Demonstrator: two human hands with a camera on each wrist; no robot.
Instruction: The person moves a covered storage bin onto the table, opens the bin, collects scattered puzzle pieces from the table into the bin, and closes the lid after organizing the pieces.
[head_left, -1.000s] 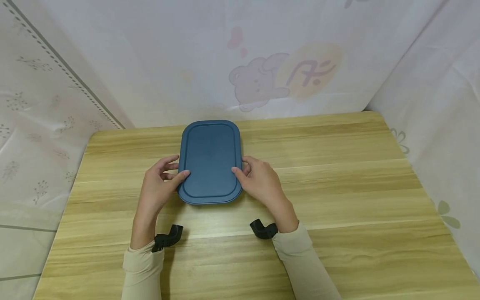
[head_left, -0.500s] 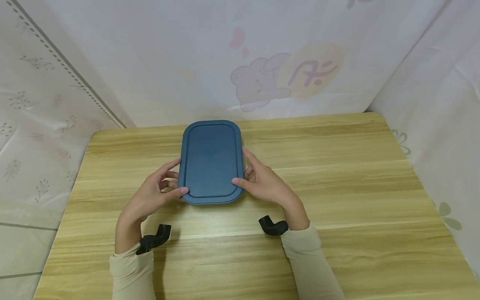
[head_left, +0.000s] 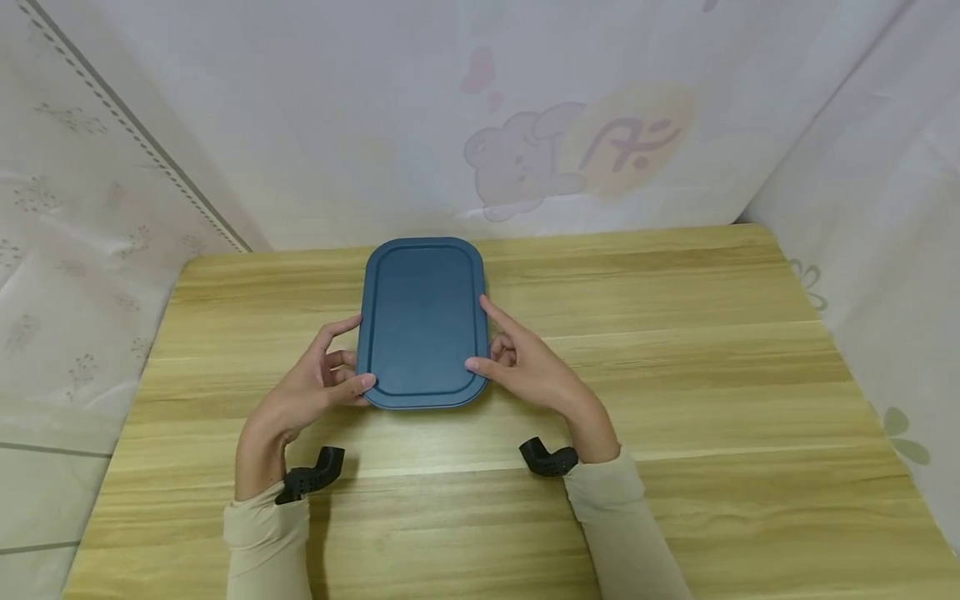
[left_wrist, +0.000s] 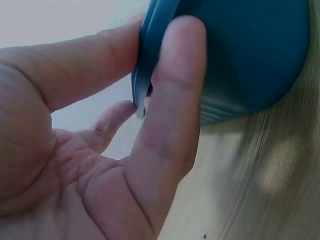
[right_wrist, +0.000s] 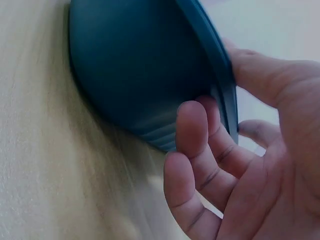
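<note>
A blue rectangular box with rounded corners stands on the table, its flat lid (head_left: pixel 426 321) in place and its long sides running away from me. My left hand (head_left: pixel 300 392) holds the lid's left rim near the front corner, thumb on top and fingers at the side. Opposite it, my right hand (head_left: pixel 536 371) pinches the right rim, thumb on top and index finger reaching farther along the edge. The left wrist view shows the box's side wall (left_wrist: pixel 255 55) with a finger under the overhanging rim. From the right wrist, fingers curl beside the wall (right_wrist: pixel 130 55), which has ridges at its corner.
The wood-grain table (head_left: pixel 712 375) spreads on both sides of the box. A pale curtain (head_left: pixel 337 125) with a printed bear hangs behind the far edge, and more patterned cloth flanks both sides. Black mounts (head_left: pixel 549 460) sit on both wrists.
Both wrists have swung outward, and the thumbs have slid toward the lid's near corners. My right index finger now stretches along the edge. The box stays in place.
</note>
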